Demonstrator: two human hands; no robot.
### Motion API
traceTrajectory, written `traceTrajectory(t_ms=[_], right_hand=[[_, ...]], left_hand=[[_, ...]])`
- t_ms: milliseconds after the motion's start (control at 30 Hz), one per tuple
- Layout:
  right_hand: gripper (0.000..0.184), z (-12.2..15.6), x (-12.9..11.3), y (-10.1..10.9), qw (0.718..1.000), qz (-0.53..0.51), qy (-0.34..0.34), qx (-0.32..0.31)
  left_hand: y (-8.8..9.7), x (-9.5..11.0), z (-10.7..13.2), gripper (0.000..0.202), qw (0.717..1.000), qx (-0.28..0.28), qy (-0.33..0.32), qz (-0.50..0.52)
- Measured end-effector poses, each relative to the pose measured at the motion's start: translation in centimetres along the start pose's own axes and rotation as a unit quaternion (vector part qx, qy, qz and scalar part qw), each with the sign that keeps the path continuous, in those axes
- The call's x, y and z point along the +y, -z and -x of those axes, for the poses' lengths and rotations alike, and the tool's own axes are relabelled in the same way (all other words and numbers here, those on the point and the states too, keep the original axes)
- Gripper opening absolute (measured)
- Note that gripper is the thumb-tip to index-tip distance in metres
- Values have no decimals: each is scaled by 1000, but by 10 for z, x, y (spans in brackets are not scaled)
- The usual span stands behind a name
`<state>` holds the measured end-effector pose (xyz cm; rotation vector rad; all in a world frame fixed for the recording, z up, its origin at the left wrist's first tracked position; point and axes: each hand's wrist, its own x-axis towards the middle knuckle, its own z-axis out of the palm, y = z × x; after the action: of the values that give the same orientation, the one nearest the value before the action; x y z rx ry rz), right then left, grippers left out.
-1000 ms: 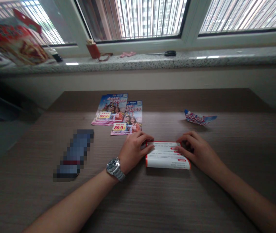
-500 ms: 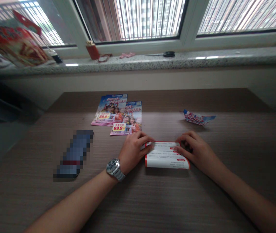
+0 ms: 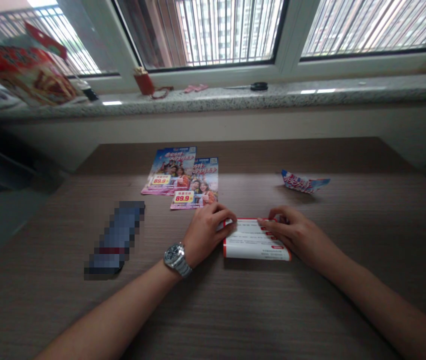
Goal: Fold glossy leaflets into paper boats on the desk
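A folded leaflet (image 3: 252, 246), white with red edges and lines of print, lies on the table, its fold along the far side and its near edge lifted a little. My left hand (image 3: 210, 231), with a metal wristwatch (image 3: 177, 260) on the wrist, pinches the leaflet's far left corner. From the right, my right hand (image 3: 296, 231) reaches over the leaflet and holds its far fold between thumb and curled fingers. Some of those fingertips are hidden. Beyond my right hand stands a small folded paper boat (image 3: 305, 183) with the colourful print showing.
Colourful flyers (image 3: 170, 170) overlap past my left hand, with another flyer (image 3: 202, 180) partly over them. A blurred-out phone-like object (image 3: 117, 237) lies to the left. On the windowsill (image 3: 216, 102) are scissors (image 3: 258, 86), a red container (image 3: 144, 82) and a food bag (image 3: 36, 75).
My right hand has slid left along the leaflet's far fold, from its right corner towards the middle. My left hand has stayed at the left corner.
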<state>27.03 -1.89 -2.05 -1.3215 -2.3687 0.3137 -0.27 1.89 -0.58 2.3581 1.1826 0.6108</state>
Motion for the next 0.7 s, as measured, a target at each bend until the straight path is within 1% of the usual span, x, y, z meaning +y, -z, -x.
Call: traceTrajectory(t_ms=[67,200,267,333,367,400,433,533,600,700], right_hand=[[30,-1,-1,0,1000,-12,-7,2],[30,-2,-2,1,1000,-28,-10,3],[30,-2,-2,1,1000,-27,-7,-3],[30,-2,-2,1,1000,-25,-5,-4],[30,-2,-2,1,1000,-26,-5,-2],[30,-2,-2,0,1000,-28,-6,1],[29,-2,-2,0,1000,-29,-6,5],[28,-2,-1,-1,999,-32,-2,12],[28,-2,1,-2,999,-31,5,16],[28,-1,3,-3,999,-24,15,15]], left_hand=[[3,1,-1,12,1000,-4,-1,11],[11,2,-3,25,999,-22,-9,41],[16,4,-3,29,998,-22,-15,51],[20,11,0,29,999,-14,-32,39],[21,15,2,29,998,-23,-50,23],[22,20,5,29,996,-49,-73,8],[22,25,8,30,993,-74,-91,-5],[16,37,17,39,986,-110,-120,-38],[10,40,22,42,985,-112,-118,-51],[4,39,27,43,984,-118,-114,-62]])
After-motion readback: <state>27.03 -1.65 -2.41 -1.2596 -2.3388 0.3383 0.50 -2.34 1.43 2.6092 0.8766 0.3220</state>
